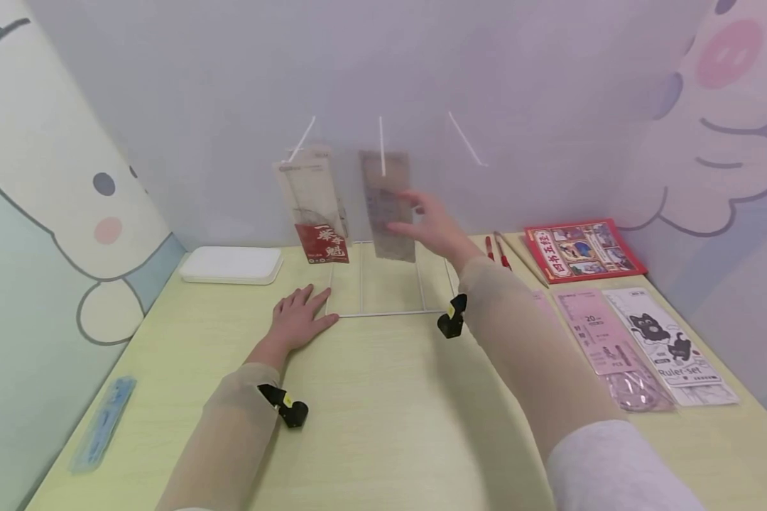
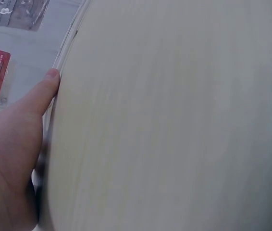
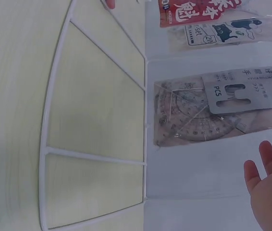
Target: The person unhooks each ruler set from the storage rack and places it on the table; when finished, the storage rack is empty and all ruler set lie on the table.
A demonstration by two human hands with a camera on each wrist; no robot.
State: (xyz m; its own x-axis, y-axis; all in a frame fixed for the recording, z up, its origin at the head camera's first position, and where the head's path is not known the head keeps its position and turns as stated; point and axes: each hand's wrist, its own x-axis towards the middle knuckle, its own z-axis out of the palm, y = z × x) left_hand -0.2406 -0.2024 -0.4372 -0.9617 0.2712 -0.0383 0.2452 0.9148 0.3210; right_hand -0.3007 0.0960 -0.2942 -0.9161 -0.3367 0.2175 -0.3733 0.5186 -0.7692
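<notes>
Head view. White wire rack (image 1: 383,284): base frame flat on the table (image 1: 383,397), back against the wall, three pegs projecting out and up. Ruler-set packet (image 1: 388,206) hangs on the middle peg, long axis vertical, card header uppermost. Right hand (image 1: 431,227): fingers spread and nearly straight beside the packet's right edge, gripping nothing; actual contact cannot be judged. Left hand (image 1: 297,319): flat on the table, fingers straight, at the base's near left corner. A second packet with a red label (image 1: 313,206) hangs on the left peg.

Left wrist view. Left hand (image 2: 11,149): one fingertip touches the wire rim (image 2: 61,57).

Right wrist view. Ruler-set packet (image 3: 208,108) lies across the frame, slotted header towards the right hand (image 3: 270,192), open-fingered and apart.

Risk, judged: a sideways nudge could slip the slot off its peg and drop the packet; a jolted rack could shed both.
</notes>
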